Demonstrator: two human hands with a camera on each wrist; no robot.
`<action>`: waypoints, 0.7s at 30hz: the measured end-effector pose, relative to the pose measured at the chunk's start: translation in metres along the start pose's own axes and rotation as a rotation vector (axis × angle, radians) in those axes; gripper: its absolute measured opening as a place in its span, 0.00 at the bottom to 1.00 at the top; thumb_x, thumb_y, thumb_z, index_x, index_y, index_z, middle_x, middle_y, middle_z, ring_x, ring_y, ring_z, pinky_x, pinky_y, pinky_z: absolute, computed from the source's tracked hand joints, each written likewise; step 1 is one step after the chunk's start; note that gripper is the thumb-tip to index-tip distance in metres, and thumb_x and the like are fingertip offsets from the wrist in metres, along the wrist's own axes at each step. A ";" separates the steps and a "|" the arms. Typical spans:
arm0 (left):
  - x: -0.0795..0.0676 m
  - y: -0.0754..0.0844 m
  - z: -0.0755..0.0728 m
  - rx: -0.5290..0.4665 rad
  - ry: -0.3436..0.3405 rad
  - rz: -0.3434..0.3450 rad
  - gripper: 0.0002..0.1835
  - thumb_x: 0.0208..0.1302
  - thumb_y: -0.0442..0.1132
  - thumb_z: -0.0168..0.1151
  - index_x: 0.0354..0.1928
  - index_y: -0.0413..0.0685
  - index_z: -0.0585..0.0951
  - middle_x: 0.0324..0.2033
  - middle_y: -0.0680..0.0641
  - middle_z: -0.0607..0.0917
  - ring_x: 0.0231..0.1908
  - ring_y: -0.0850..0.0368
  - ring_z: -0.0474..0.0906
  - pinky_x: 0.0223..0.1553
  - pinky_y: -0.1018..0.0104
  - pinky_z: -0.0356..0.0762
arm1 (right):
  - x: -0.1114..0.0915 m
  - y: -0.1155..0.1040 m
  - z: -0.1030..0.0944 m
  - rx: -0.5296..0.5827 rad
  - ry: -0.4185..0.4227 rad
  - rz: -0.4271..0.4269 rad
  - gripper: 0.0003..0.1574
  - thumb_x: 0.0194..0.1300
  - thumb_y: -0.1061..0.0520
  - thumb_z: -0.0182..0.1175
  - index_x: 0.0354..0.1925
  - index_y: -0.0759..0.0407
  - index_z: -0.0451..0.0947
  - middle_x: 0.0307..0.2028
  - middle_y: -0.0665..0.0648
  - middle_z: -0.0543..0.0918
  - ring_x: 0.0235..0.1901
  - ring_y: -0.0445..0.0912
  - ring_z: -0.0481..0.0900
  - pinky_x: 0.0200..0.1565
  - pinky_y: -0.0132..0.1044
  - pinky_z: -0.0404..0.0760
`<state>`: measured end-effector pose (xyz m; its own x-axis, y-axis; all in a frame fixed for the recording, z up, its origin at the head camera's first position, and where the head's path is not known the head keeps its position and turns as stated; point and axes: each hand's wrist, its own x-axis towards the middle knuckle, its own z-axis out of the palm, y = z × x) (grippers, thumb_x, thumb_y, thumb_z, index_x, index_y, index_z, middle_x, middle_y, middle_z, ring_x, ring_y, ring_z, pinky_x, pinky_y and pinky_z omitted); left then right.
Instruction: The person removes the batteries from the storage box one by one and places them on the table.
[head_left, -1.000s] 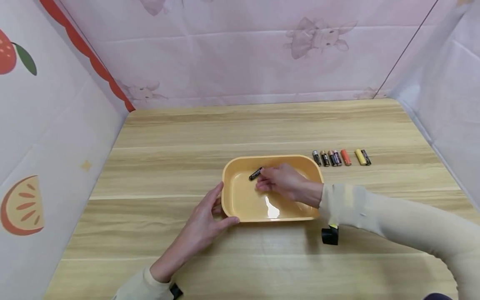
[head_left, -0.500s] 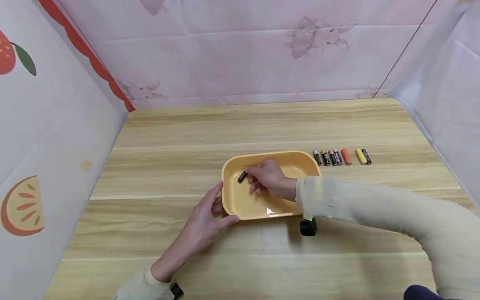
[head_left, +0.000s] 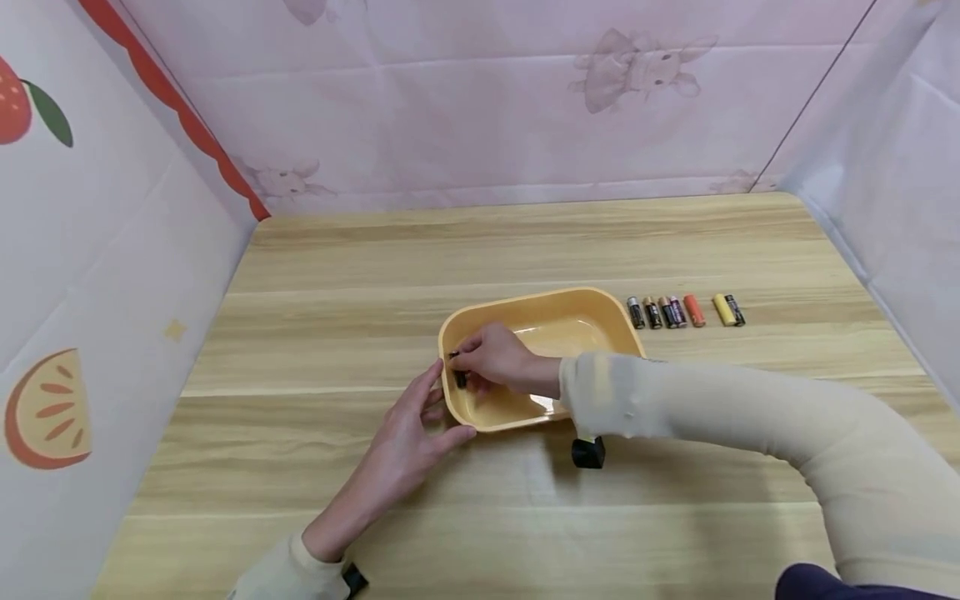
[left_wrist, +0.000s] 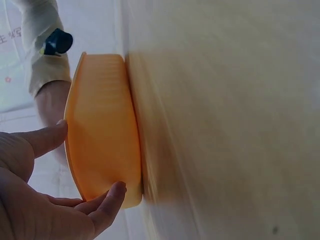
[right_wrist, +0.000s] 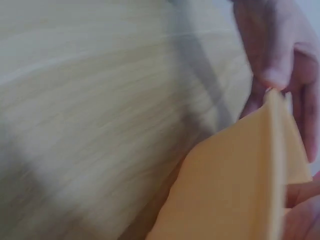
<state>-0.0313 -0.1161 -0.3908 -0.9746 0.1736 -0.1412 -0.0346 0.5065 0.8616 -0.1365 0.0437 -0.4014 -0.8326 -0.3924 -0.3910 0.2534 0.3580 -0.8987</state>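
A yellow plastic basin (head_left: 570, 333) with rounded corners stands on the wooden table. My left hand (head_left: 405, 442) holds its near left corner, thumb on the front rim and fingers along the left end. In the left wrist view, the left hand's thumb (left_wrist: 47, 140) touches the rim while fingertips rest on the outer wall. Inside the basin, my right hand (head_left: 495, 358) pinches a black battery (head_left: 460, 379) close to the left wall. The right wrist view shows mostly the basin's outer wall (right_wrist: 220, 175), with the battery hidden.
A row of batteries lies behind the basin to the right: several dark ones (head_left: 654, 314), an orange one (head_left: 694, 311), and a yellow one (head_left: 724, 310) beside a black one (head_left: 736, 311). Printed cloth walls (head_left: 450, 125) border the table at the back and both sides.
My right hand has moved left inside the basin, taking the battery to the left wall. The basin has turned slightly, its right end shifting away from me. My left hand has stayed nearly still.
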 end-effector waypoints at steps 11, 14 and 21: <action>0.002 -0.002 -0.002 -0.058 0.016 -0.045 0.48 0.66 0.39 0.73 0.81 0.43 0.56 0.69 0.38 0.74 0.60 0.46 0.80 0.57 0.56 0.82 | -0.015 -0.008 -0.016 0.160 -0.257 -0.041 0.10 0.75 0.64 0.61 0.48 0.71 0.84 0.37 0.57 0.86 0.34 0.45 0.86 0.43 0.37 0.88; 0.002 -0.002 -0.002 -0.065 0.022 -0.042 0.47 0.67 0.37 0.72 0.81 0.41 0.55 0.70 0.36 0.72 0.60 0.44 0.80 0.57 0.56 0.82 | -0.022 -0.017 -0.028 0.226 -0.318 -0.082 0.12 0.76 0.66 0.58 0.52 0.74 0.79 0.43 0.63 0.85 0.40 0.50 0.87 0.51 0.44 0.87; 0.000 -0.001 -0.005 -0.072 0.040 -0.071 0.46 0.67 0.36 0.72 0.80 0.41 0.56 0.68 0.34 0.73 0.58 0.44 0.81 0.55 0.57 0.83 | -0.048 -0.040 -0.068 0.328 -0.312 -0.199 0.18 0.74 0.72 0.55 0.58 0.82 0.71 0.47 0.71 0.83 0.42 0.51 0.87 0.56 0.49 0.84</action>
<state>-0.0324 -0.1204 -0.3893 -0.9773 0.1047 -0.1843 -0.1179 0.4543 0.8830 -0.1407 0.1059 -0.3332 -0.7060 -0.6789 -0.2015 0.2880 -0.0153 -0.9575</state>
